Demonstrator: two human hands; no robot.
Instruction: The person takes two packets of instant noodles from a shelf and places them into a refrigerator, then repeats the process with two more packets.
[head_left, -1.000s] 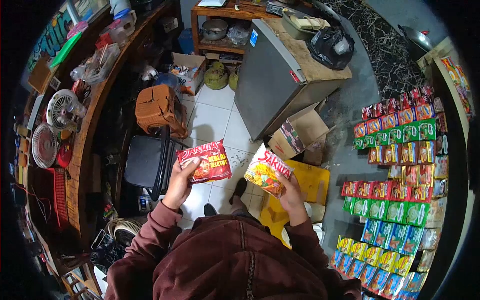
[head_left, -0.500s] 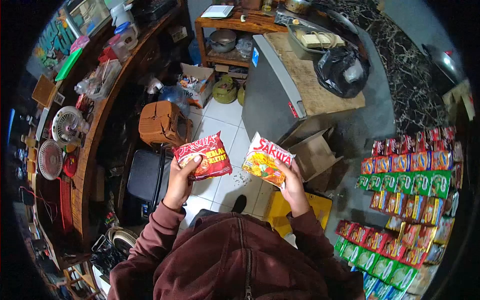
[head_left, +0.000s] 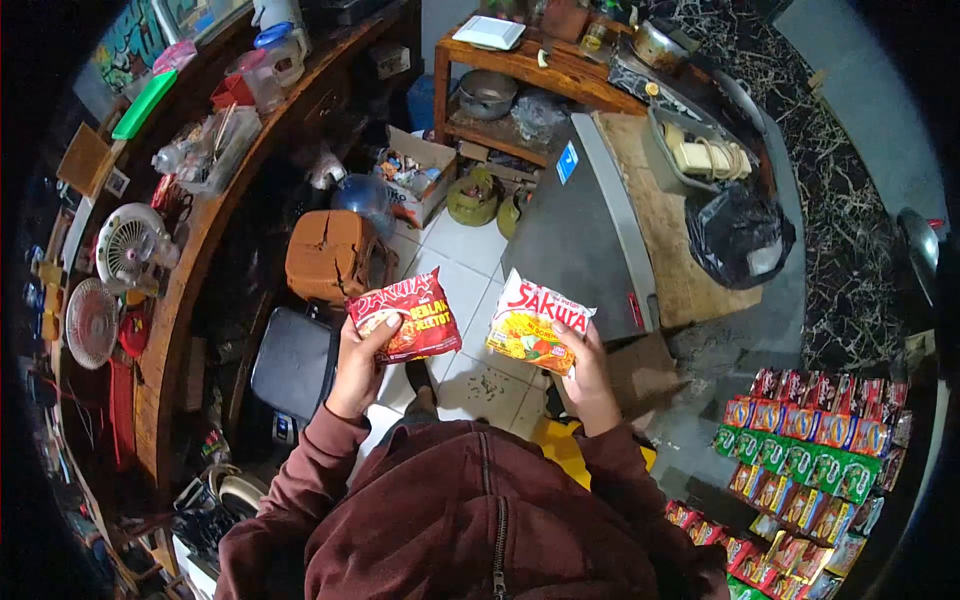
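Observation:
In my left hand [head_left: 362, 362] is a red instant noodle packet [head_left: 425, 320] marked "Sakura", pinched at its left edge with the thumb on top. My right hand [head_left: 583, 368] grips a white and yellow instant noodle packet [head_left: 530, 322], also marked "Sakura", by its lower right side. Both packets are held flat with their printed fronts up, apart from each other, above the tiled floor. The fingers beneath each packet are hidden.
A grey fridge [head_left: 580, 230] with a wooden board [head_left: 680, 230] on it stands ahead. Left are an orange-brown stool [head_left: 330, 253], a black case [head_left: 292, 362] and a wooden counter [head_left: 185, 330]. Rows of hanging sachets [head_left: 800, 450] are at right. A green gas cylinder [head_left: 472, 197] stands farther off.
My view has turned, so the fridge and shelf appear farther right and the hanging sachets lower. A foot now shows below the red packet. Both hands keep their packets.

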